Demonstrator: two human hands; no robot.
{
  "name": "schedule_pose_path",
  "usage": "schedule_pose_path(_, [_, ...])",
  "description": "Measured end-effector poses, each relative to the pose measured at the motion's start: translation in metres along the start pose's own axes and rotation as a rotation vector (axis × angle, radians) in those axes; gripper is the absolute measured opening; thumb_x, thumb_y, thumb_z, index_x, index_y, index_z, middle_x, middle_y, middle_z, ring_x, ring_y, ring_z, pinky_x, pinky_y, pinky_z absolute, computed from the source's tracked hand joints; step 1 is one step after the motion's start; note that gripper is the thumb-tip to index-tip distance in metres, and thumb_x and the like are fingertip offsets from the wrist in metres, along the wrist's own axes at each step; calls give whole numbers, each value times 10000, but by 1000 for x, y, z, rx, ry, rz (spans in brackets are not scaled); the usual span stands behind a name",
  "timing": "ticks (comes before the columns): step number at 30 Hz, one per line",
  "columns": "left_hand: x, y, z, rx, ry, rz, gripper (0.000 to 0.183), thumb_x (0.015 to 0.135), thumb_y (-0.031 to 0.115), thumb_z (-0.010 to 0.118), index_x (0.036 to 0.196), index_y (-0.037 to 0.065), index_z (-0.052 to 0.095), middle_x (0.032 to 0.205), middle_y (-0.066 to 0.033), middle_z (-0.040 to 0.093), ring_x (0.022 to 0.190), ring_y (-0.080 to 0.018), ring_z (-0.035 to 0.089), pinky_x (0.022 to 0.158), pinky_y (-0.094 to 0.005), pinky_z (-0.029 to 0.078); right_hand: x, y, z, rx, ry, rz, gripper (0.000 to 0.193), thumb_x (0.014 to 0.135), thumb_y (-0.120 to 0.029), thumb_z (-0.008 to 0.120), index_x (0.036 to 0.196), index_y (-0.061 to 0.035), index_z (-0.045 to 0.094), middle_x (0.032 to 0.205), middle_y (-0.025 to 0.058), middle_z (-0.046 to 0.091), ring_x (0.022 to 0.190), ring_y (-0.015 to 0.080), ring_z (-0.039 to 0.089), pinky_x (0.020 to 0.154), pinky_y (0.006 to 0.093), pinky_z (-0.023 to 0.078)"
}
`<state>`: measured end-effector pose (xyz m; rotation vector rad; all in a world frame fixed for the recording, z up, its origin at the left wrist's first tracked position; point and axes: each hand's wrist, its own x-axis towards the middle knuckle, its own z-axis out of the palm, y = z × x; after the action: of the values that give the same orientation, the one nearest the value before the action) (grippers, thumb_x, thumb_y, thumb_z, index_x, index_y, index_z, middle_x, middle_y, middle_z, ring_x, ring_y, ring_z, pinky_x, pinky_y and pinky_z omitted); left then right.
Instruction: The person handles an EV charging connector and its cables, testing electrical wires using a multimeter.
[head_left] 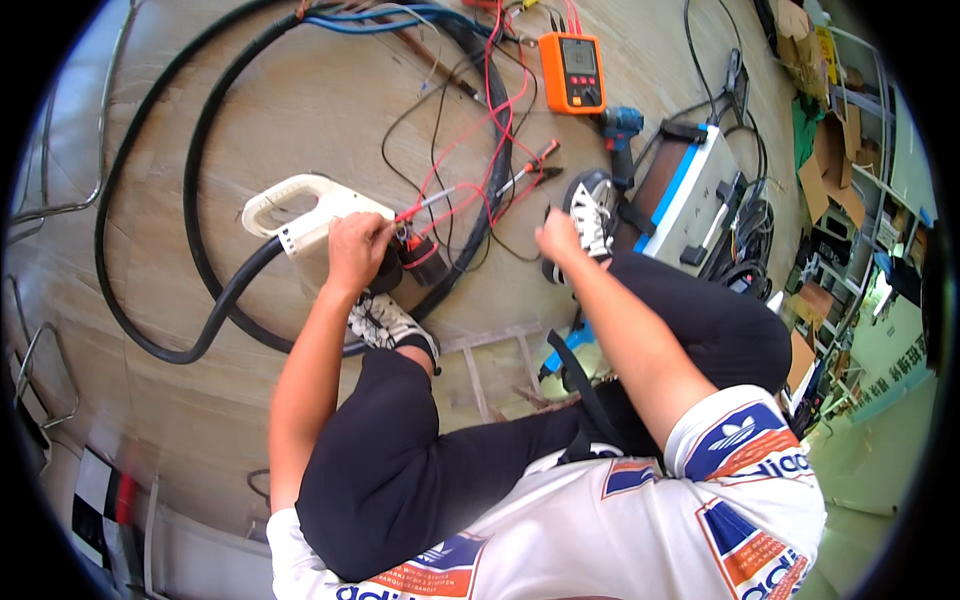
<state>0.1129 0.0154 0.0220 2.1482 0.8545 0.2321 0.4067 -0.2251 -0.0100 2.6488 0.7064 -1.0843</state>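
My left hand (358, 250) is closed at the front end of a white charging gun (310, 205), whose thick black cable (228, 298) loops round on the floor. Beside its fingers, a test probe on a red lead (428, 202) reaches the front of the gun. A dark round cap (424, 262) lies just below. My right hand (560, 238) is a fist in front of my right shoe (592, 215); a small dark tip shows above it, too small to name. Farther off stands an orange handheld tester (578, 62) with red and black leads plugged in.
A blue cordless drill (622, 130) lies by the tester. To the right are a white and brown case (690, 200) with coiled black cables, then shelving with cardboard (835, 165). A red probe with a black clip (540, 172) lies mid-floor. Metal chair legs (100, 150) stand left.
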Motion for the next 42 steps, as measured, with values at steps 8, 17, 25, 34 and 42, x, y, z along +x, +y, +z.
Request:
schedule_pose_path(8, [2, 1, 5, -23, 25, 10, 98, 813, 198, 738, 772, 113, 711, 724, -60, 649, 736, -264, 614, 694, -404, 367, 18, 16, 52, 188, 238, 181, 267, 790, -150, 741, 981, 7, 642, 983, 259, 689, 976, 425, 670, 857, 486, 537])
schedule_pose_path(17, [3, 3, -1, 10, 46, -4, 139, 800, 185, 745, 737, 109, 647, 713, -25, 637, 744, -241, 612, 703, -400, 375, -22, -5, 6, 763, 408, -57, 137, 961, -112, 590, 1047, -14, 547, 777, 73, 655, 662, 132, 639, 630, 308, 526])
schedule_pose_path(25, [3, 7, -1, 9, 47, -7, 146, 798, 184, 743, 727, 114, 636, 699, -25, 621, 732, -240, 603, 691, -399, 370, -42, -158, -184, 713, 568, -661, 179, 947, -127, 624, 1074, -1, 611, 835, 85, 635, 718, 139, 596, 655, 309, 487])
schedule_pose_path(34, [6, 6, -3, -8, 40, 15, 167, 804, 174, 732, 712, 106, 610, 691, -34, 604, 728, -244, 589, 687, -398, 356, 124, -256, -274, 775, 663, -562, 308, 928, -300, 581, 914, -2, 655, 743, 151, 672, 687, 258, 655, 674, 397, 506])
schedule_pose_path(42, [8, 8, -3, 4, 11, -10, 156, 809, 170, 729, 714, 109, 621, 703, -26, 601, 728, -236, 587, 682, -395, 353, 213, -296, -242, 80, 401, -720, 318, 918, -334, 601, 1011, -49, 707, 1005, 242, 697, 980, 399, 675, 867, 501, 533])
